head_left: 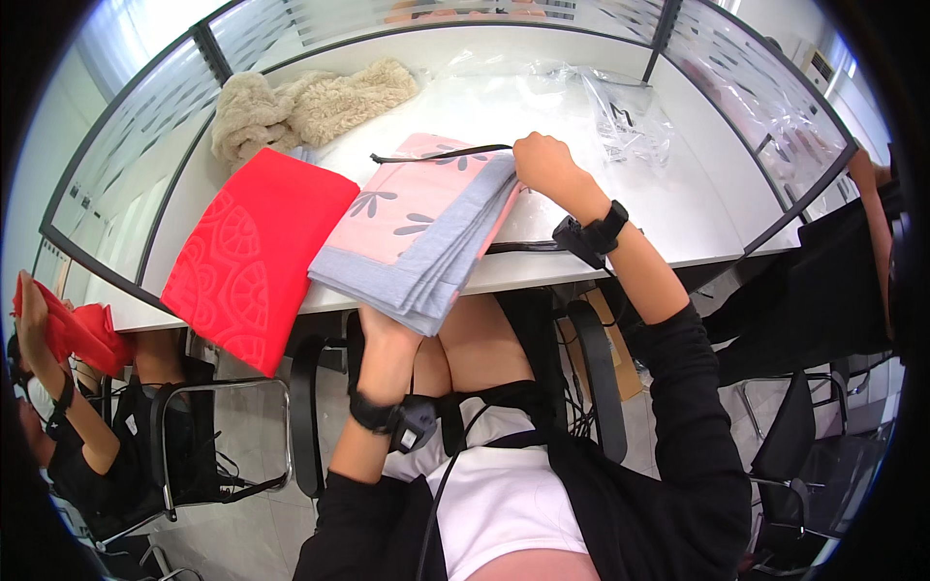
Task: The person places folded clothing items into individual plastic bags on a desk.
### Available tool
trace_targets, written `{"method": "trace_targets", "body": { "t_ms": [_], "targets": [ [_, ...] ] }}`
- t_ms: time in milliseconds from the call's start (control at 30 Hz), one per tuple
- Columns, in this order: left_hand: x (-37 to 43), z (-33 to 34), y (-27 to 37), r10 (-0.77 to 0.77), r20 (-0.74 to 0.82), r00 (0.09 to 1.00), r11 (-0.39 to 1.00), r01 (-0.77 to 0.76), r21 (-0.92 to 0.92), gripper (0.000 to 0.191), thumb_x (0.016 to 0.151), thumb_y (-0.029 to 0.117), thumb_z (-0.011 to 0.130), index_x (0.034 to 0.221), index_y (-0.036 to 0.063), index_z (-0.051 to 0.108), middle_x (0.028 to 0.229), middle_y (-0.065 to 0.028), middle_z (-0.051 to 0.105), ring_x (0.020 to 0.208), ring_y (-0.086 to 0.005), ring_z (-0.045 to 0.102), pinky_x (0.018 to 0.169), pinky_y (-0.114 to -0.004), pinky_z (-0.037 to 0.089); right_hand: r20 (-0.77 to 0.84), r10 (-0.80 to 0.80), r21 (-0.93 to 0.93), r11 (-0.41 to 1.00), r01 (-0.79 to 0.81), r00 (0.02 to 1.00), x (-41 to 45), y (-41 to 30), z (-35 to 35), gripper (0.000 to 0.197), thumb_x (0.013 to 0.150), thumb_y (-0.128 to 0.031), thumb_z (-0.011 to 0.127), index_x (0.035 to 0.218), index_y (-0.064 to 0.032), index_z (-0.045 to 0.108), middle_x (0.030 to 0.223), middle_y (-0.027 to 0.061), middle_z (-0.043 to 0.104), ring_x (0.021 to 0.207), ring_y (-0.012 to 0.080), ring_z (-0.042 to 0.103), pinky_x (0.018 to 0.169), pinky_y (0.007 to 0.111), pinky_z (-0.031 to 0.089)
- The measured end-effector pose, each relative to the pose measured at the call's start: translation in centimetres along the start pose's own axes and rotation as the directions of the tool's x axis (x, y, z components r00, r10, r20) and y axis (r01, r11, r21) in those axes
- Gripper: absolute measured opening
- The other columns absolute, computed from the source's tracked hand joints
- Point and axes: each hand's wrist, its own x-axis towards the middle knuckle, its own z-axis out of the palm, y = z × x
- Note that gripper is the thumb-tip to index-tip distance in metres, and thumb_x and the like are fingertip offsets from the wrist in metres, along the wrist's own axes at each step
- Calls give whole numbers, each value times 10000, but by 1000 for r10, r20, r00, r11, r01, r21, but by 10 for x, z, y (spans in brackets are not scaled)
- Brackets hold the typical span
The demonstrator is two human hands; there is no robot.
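A folded pink cloth (385,218) with grey leaf prints and layered grey-blue borders is tilted over the desk's front edge. My right hand (548,171) grips its upper right corner with curled fingers. From below, my left hand (389,323) supports the near edge; its fingers are hidden under the fabric. A thin black strap (443,154) runs across the cloth's far part up to my right hand; whether I hold it too, I cannot tell. Left of the cloth, a folded red cloth (254,254) with a raised round pattern overhangs the desk edge.
Beige plush fabric (327,102) lies at the back left of the white desk (676,225). Clear plastic bags (625,123) are at the back right. Low partitions (755,116) enclose the desk. At left, another person's hand (33,312) holds red cloth (94,327).
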Motion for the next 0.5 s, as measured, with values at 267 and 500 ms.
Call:
{"method": "trace_targets", "body": {
  "t_ms": [267,500],
  "targets": [
    [-16,-20,18,-127,223,966,988,143,-58,491,853,274,443,1266,63,283,1341,-134,222,1186,-334,303,953,-435,289,-51,-129,-141,983,121,990,11,-17,2,67,627,-70,560,689,-61,584,658,113,589,617,266,596,507,341,464],
    [35,-7,-12,-399,-64,915,913,390,-118,197,838,63,440,956,-87,487,951,-110,551,904,-191,541,785,-294,442,-52,-346,-243,914,324,937,15,-42,-2,55,594,-49,612,621,-70,569,661,82,593,630,220,604,510,295,457]
  ]
}}
